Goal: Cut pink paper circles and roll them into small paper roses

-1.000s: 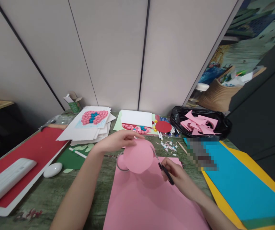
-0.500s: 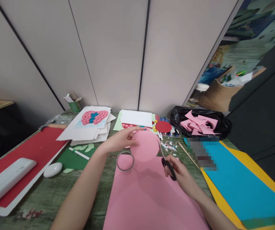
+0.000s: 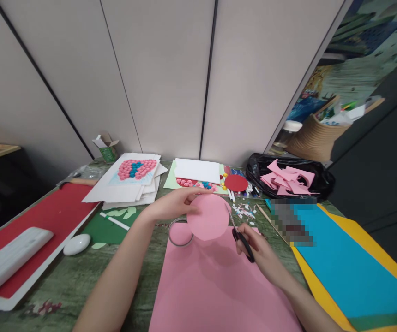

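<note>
A round piece of pink paper is pinched at its upper left edge by my left hand, thumb in front and fingers along the top. My right hand is closed around the black handles of a pair of scissors. The blades point up and meet the right edge of the round paper, where a bit of pink shows beyond them. Below both hands lies a large pink sheet. A clear ring-shaped object rests on its upper left corner, partly behind the round paper.
A black plastic bag with pink scraps stands at the back right. Blue sheets lie on the right. On the left are a red sheet, a white long device and a white mouse. A red disc lies behind.
The round pink paper has come slightly down and tilted in my left hand, which has lowered a little. The scissors stay at its right edge with almost no shift.
</note>
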The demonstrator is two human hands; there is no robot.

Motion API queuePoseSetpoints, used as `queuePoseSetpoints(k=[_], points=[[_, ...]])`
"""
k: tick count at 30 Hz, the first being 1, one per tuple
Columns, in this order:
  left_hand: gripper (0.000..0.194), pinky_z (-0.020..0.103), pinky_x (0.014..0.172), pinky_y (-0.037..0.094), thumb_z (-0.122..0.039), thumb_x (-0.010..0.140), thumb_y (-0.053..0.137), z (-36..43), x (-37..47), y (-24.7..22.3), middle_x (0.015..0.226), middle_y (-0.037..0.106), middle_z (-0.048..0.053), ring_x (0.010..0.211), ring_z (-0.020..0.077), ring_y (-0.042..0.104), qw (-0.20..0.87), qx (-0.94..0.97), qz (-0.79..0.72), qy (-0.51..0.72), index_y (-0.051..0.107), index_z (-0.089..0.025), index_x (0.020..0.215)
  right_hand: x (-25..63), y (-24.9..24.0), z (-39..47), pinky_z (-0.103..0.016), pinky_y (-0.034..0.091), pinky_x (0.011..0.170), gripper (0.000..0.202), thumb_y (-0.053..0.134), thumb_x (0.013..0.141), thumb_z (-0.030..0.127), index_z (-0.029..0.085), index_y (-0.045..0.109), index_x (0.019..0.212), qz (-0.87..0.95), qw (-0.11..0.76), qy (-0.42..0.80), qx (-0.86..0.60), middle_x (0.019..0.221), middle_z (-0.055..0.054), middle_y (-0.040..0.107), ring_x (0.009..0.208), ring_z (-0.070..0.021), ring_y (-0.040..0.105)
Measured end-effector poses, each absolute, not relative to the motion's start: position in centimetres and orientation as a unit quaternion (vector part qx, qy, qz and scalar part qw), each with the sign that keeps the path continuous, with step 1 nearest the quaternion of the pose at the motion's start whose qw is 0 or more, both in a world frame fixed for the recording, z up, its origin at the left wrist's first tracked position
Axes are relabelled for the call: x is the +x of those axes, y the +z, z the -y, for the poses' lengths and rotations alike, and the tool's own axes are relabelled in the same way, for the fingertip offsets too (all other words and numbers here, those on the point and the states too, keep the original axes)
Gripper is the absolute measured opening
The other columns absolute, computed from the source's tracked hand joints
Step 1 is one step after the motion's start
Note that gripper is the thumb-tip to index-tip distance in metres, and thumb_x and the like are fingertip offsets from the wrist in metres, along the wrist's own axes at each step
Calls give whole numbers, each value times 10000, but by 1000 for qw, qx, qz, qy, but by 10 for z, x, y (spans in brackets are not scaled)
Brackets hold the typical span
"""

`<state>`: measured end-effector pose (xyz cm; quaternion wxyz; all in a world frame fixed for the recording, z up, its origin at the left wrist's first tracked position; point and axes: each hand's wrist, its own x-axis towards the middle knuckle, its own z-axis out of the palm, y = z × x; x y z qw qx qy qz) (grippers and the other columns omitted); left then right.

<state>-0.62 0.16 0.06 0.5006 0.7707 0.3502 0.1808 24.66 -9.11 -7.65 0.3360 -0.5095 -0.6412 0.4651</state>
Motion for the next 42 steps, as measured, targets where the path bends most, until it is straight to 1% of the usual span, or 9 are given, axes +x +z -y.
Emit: queuePoseSetpoints(k=[5, 9, 12, 17, 21, 27, 32, 37, 42], points=[[557, 190, 530, 316, -215, 773, 556, -1, -6, 3, 738, 512, -7, 646, 106, 414, 498, 772, -352, 178, 447, -239, 1318, 247, -75, 91, -236, 269, 541, 167, 403, 898, 335, 214, 426, 785, 641, 331, 473, -506, 629, 44, 447, 573, -112, 340], [563, 180, 505, 284, -212, 775, 550, 0, -7, 6, 710, 488, -12, 619, 97, 386, 506, 770, -344, 183, 438, -226, 1327, 247, -74, 91, -235, 273, 541, 157, 408, 894, 310, 212, 427, 773, 648, 321, 464, -512, 627, 46, 462, 574, -110, 354], [558, 179, 499, 275, -214, 774, 549, 0, -8, 5, 689, 467, -16, 609, 95, 373, 504, 770, -344, 185, 443, -218, 1322, 247, -74, 91, -233, 279, 540, 130, 403, 885, 256, 209, 428, 766, 653, 321, 459, -510, 631, 44, 474, 574, -107, 365], [549, 199, 535, 315, -243, 772, 552, -2, -10, 3, 765, 530, 12, 649, 113, 418, 506, 769, -347, 181, 449, -223, 1311, 248, -76, 90, -232, 279, 535, 109, 382, 865, 184, 212, 425, 769, 656, 318, 460, -507, 631, 45, 481, 575, -107, 380], [554, 206, 542, 316, -255, 774, 552, -3, -12, 3, 760, 533, 16, 660, 124, 440, 490, 773, -363, 175, 440, -221, 1316, 248, -77, 91, -232, 277, 534, 115, 373, 859, 157, 212, 413, 766, 658, 317, 464, -501, 636, 47, 485, 575, -104, 396], [544, 204, 544, 306, -252, 793, 542, -4, -14, 2, 733, 512, -3, 655, 118, 440, 474, 782, -367, 172, 427, -238, 1325, 248, -76, 92, -242, 292, 544, 123, 386, 860, 168, 214, 406, 747, 654, 323, 469, -498, 630, 49, 468, 572, -106, 402], [524, 206, 541, 305, -259, 798, 535, -5, -15, 2, 773, 524, 15, 668, 121, 435, 475, 784, -360, 175, 443, -228, 1313, 247, -74, 91, -250, 295, 565, 140, 388, 882, 194, 214, 401, 744, 660, 316, 466, -496, 643, 47, 458, 590, -108, 404], [500, 199, 517, 278, -260, 807, 529, -5, -15, 3, 706, 467, -10, 634, 110, 396, 475, 782, -361, 180, 453, -237, 1300, 247, -73, 91, -251, 294, 575, 152, 401, 899, 242, 212, 394, 750, 659, 314, 479, -487, 655, 46, 437, 603, -107, 389], [477, 203, 529, 300, -284, 817, 526, -4, -15, 5, 744, 496, 4, 644, 112, 399, 481, 776, -362, 187, 467, -232, 1288, 248, -73, 91, -251, 293, 579, 148, 412, 896, 243, 213, 393, 753, 657, 312, 482, -489, 664, 45, 437, 611, -108, 384]])
